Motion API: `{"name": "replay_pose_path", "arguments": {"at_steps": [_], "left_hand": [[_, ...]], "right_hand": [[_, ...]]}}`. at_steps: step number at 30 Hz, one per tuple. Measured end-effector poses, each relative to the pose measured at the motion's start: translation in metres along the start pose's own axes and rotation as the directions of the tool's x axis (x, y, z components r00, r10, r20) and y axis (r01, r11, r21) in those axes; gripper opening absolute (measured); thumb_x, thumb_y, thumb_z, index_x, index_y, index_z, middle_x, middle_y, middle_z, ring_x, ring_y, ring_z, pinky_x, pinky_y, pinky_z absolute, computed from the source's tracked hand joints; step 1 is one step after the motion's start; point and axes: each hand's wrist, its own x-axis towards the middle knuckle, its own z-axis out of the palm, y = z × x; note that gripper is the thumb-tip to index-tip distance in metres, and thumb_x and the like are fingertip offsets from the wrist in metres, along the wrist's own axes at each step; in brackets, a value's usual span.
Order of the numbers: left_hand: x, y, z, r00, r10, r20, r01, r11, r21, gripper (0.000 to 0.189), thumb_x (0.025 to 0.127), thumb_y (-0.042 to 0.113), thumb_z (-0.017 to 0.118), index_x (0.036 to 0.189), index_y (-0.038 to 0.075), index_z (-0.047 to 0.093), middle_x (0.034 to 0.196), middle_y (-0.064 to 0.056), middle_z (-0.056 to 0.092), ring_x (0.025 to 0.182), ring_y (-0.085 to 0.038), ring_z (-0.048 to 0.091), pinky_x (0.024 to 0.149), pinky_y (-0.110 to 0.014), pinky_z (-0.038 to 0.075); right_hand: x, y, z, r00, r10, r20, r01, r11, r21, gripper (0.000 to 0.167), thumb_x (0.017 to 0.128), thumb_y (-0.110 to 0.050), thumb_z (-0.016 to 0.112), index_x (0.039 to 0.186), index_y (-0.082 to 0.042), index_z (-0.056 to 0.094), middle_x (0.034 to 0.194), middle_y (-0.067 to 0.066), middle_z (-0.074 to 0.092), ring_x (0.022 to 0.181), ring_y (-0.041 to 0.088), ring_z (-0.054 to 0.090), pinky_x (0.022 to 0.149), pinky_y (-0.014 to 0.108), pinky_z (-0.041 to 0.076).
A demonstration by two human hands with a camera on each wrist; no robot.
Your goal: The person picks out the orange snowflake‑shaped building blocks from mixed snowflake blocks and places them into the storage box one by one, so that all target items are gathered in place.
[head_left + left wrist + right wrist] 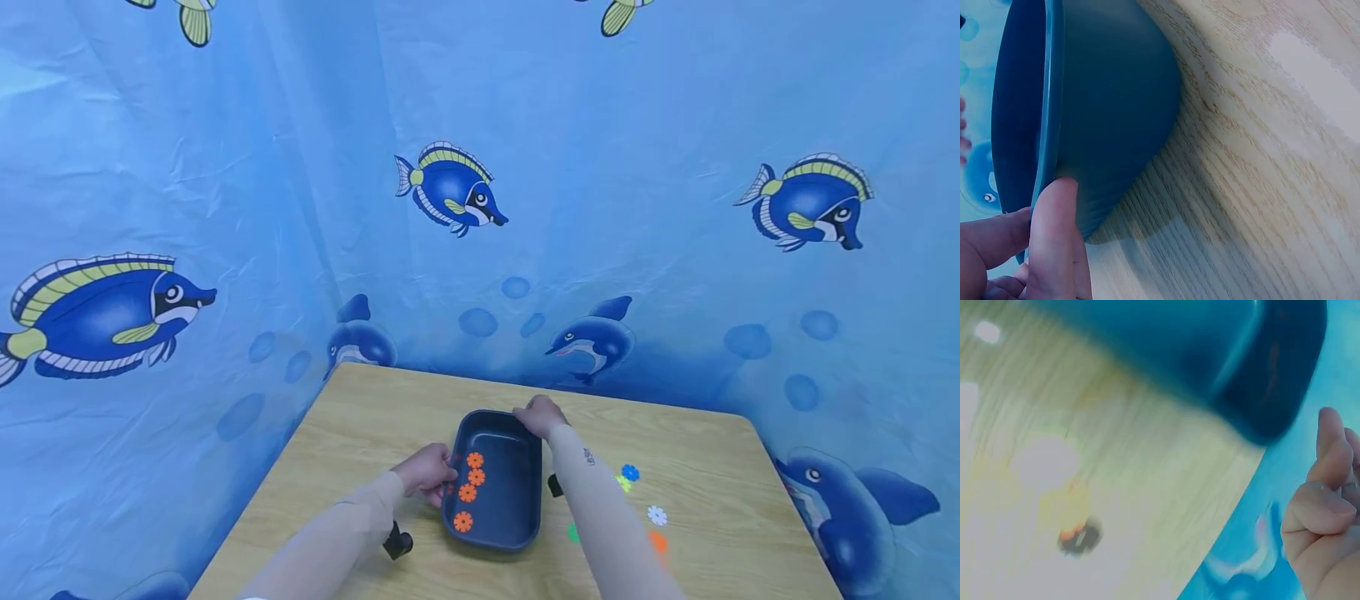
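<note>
A dark blue-grey rectangular bin [510,492] with rounded corners stands at the middle of the table. Orange flower-shaped plastic discs [468,492] run in a line along its left side. My left hand [427,471] pinches the left rim between thumb and fingers; the left wrist view shows the fingers [1054,234] pressed against the outer wall. At the bin's far right corner is my right hand [542,415]. In the right wrist view its fingers [1325,506] are loosely curled, with a gap between them and the bin and nothing held.
Right of the bin, partly behind my right forearm, lie loose flower discs: blue [630,472], yellow-green [623,483], white [657,515], green [574,532] and orange [657,542]. A blue curtain [615,208] printed with fish and dolphins surrounds the wooden table [360,417].
</note>
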Motion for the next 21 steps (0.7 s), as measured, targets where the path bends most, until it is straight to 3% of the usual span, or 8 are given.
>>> {"name": "replay_pose_path", "arguments": {"at_steps": [5, 8, 11, 16, 21], "left_hand": [[-0.001, 0.000, 0.000, 1.000, -0.001, -0.005, 0.001, 1.000, 0.008, 0.022, 0.099, 0.001, 0.059, 0.085, 0.009, 0.044, 0.072, -0.015, 0.064, 0.045, -0.011, 0.051, 0.043, -0.026, 0.058], [-0.001, 0.000, -0.001, 1.000, -0.005, -0.002, 0.005, 1.000, -0.001, 0.022, 0.100, 0.001, 0.059, 0.085, 0.009, 0.044, 0.078, -0.022, 0.068, 0.045, -0.011, 0.051, 0.041, -0.023, 0.055], [0.000, 0.000, -0.002, 1.000, -0.007, -0.003, 0.007, 1.000, -0.002, 0.021, 0.100, 0.001, 0.059, 0.085, 0.009, 0.045, 0.084, -0.028, 0.070, 0.045, -0.011, 0.051, 0.040, -0.023, 0.055], [0.002, -0.001, -0.002, 1.000, -0.021, -0.006, 0.022, 1.000, 0.008, 0.019, 0.100, 0.002, 0.059, 0.087, 0.008, 0.046, 0.084, -0.026, 0.069, 0.045, -0.011, 0.052, 0.041, -0.023, 0.055], [0.002, -0.001, 0.001, 0.999, -0.035, -0.007, 0.035, 0.999, 0.022, 0.016, 0.100, 0.002, 0.059, 0.090, 0.007, 0.048, 0.087, -0.027, 0.070, 0.045, -0.011, 0.053, 0.043, -0.025, 0.057]], "right_hand": [[-0.007, 0.050, -0.025, 0.998, 0.041, -0.042, -0.045, 0.994, -0.104, 0.030, 0.101, -0.025, 0.057, 0.078, -0.006, 0.052, 0.073, 0.004, 0.048, 0.069, 0.019, 0.048, 0.063, 0.034, 0.047], [-0.015, 0.082, -0.031, 0.997, 0.069, -0.034, -0.074, 0.981, -0.178, 0.024, 0.100, -0.019, 0.058, 0.096, 0.005, 0.063, 0.090, 0.013, 0.065, 0.082, 0.024, 0.063, 0.076, 0.043, 0.058], [-0.024, 0.106, -0.029, 0.997, 0.083, -0.008, -0.083, 0.976, -0.203, 0.026, 0.099, -0.014, 0.060, 0.110, 0.010, 0.063, 0.104, 0.020, 0.069, 0.093, 0.031, 0.067, 0.086, 0.048, 0.060], [-0.036, 0.129, -0.013, 0.999, 0.018, 0.026, -0.012, 0.975, -0.223, 0.021, 0.098, -0.006, 0.060, 0.117, 0.002, 0.063, 0.114, 0.019, 0.070, 0.102, 0.033, 0.067, 0.086, 0.048, 0.060], [-0.038, 0.139, 0.000, 0.998, -0.037, 0.045, 0.049, 0.948, -0.314, 0.037, 0.097, 0.006, 0.053, 0.129, -0.009, 0.063, 0.124, 0.016, 0.069, 0.113, 0.037, 0.065, 0.097, 0.055, 0.058]]}}
